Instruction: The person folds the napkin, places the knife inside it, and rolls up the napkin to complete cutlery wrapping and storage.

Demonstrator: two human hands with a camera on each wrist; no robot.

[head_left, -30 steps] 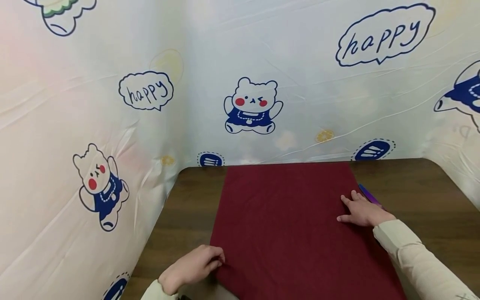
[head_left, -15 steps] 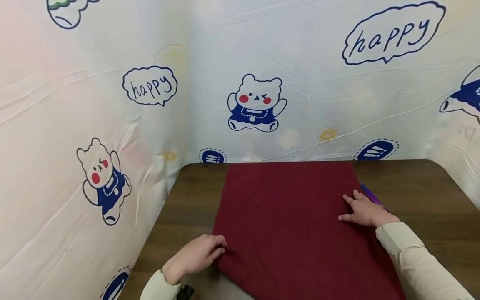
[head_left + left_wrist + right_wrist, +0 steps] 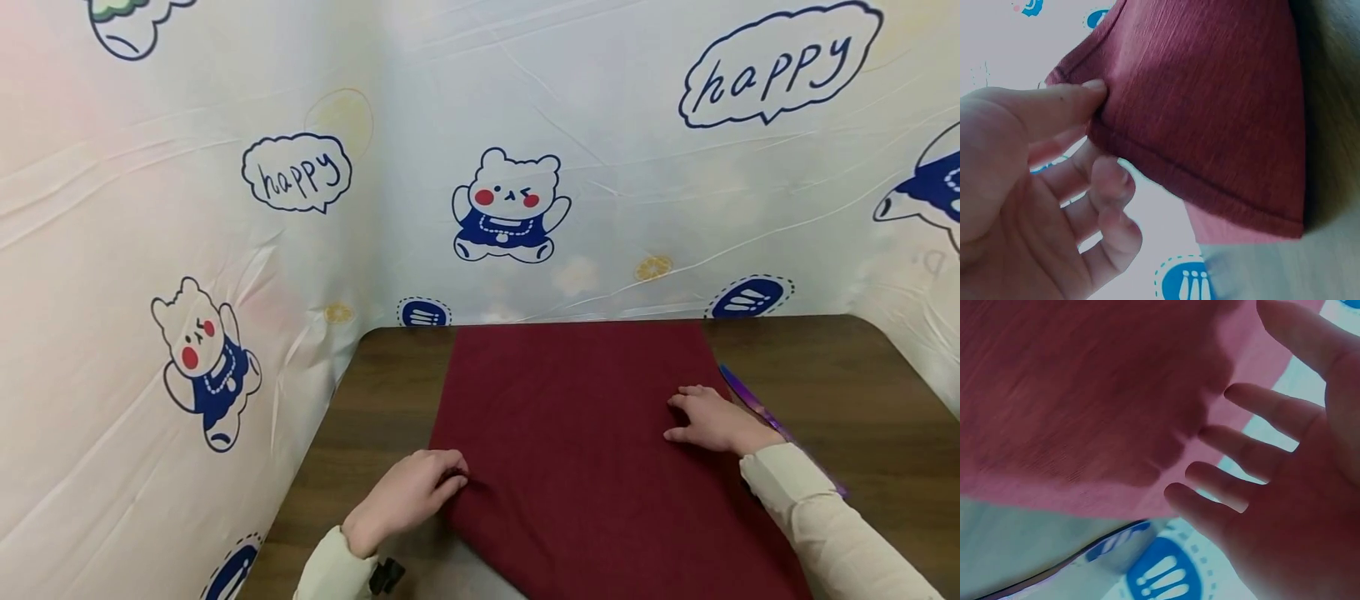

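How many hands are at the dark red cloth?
2: the left hand pinches an edge of the dark red cloth on its left side; the right hand is over its right side. No other hand shows.

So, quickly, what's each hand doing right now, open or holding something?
Left hand: holding, pinching the edge of the dark red cloth.
Right hand: open, fingers apart, holding nothing.

The left hand [image 3: 408,493] grips red cloth [image 3: 577,433], right hand [image 3: 714,422] over it.

The cloth [image 3: 577,392] is maroon, the slim object [image 3: 752,402] seemingly purple-blue.
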